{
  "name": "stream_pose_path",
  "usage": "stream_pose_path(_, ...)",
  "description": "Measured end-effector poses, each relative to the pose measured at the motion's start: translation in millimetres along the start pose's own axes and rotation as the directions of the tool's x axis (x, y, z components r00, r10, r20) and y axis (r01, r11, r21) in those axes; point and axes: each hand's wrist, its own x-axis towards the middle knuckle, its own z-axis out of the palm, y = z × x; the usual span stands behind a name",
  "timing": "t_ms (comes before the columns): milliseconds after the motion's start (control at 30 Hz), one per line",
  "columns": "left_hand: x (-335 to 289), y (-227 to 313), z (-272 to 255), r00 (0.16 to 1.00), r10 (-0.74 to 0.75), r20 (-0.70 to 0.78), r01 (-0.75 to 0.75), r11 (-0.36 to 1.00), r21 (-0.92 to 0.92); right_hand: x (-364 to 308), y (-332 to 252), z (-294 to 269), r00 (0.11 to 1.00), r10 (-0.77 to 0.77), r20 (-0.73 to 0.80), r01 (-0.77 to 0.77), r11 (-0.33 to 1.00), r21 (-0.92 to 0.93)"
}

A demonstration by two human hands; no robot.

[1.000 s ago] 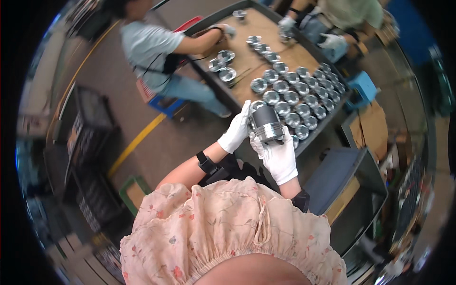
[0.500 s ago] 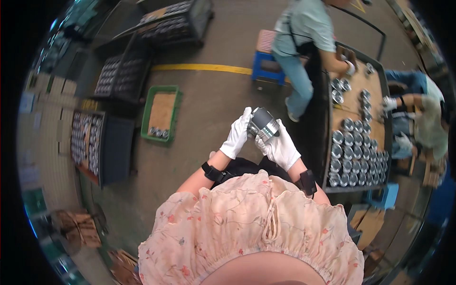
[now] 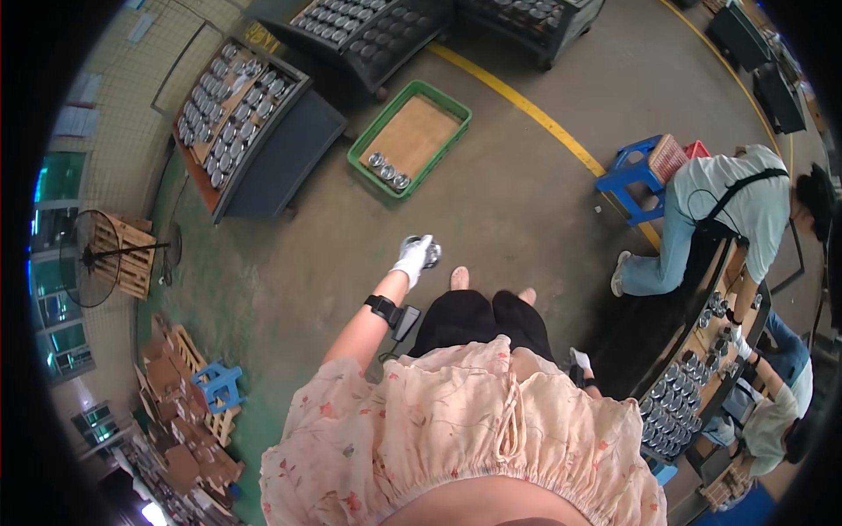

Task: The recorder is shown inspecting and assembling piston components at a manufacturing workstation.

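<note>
My left hand, in a white glove, is closed round a silver cylindrical metal part that looks like a piston. It is held out in front of me, left of my feet and above the floor, the glove covering much of it. Down at my right side hangs my right hand, also gloved; only a little of it shows beside my blouse, and its fingers are too small to read. Ahead on the floor, a green crate with a brown board inside holds several similar round metal parts at its near end.
A dark cart with rows of metal parts stands left; more carts stand beyond the crate. At right, two people work at a table of parts, near a blue stool. A fan stands far left.
My view has swung left, bringing the crate and carts nearer the middle. My right hand has let go of the metal part and dropped to my side; my left keeps it.
</note>
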Motion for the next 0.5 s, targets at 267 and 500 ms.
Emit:
stream_pose_path(267,123,-9,-97,0.964,-0.266,-0.025,0.248,0.924,-0.292,-10,-48,19,0.936,-0.353,-0.015,0.317,0.858,-0.405)
stream_pose_path(500,234,3,-116,0.97,-0.223,0.093,0.242,0.886,-0.397,3,-173,29,0.989,-0.097,0.107,0.105,0.992,-0.074)
